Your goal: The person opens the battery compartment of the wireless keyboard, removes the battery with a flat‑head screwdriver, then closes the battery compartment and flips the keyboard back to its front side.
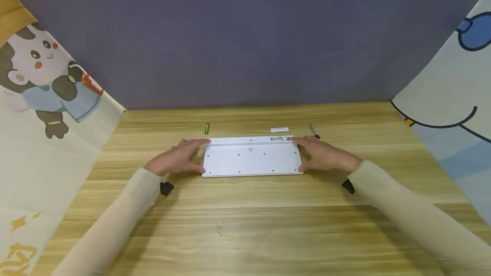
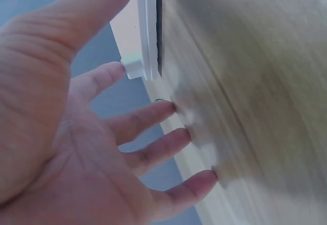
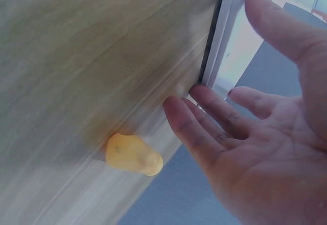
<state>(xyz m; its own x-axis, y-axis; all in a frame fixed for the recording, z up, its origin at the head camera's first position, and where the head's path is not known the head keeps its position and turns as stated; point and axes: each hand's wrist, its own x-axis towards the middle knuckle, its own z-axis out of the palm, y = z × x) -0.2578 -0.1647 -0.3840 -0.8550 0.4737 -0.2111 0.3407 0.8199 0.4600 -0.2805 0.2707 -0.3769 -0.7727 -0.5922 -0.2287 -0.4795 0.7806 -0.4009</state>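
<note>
A white keyboard [image 1: 251,161] lies underside up on the table, screws dotted over its back and an uncovered battery slot [image 1: 277,139] near its far right corner. My left hand [image 1: 178,156] holds its left end between thumb and index finger, one at each corner; the other fingers [image 2: 158,151] reach down at the tabletop beside it. At the opposite end my right hand [image 1: 322,154] holds the right corners the same way, its thumb [image 3: 258,0] on the near corner. The keys face down and are hidden.
Beyond the keyboard lie a small green battery [image 1: 207,128] on the left and a white battery cover [image 1: 279,130] on the right. Near the right fingers is a screwdriver [image 1: 313,130] with a yellow-and-black handle. A dark grey panel [image 1: 253,54] rises behind the wooden table [image 1: 249,225].
</note>
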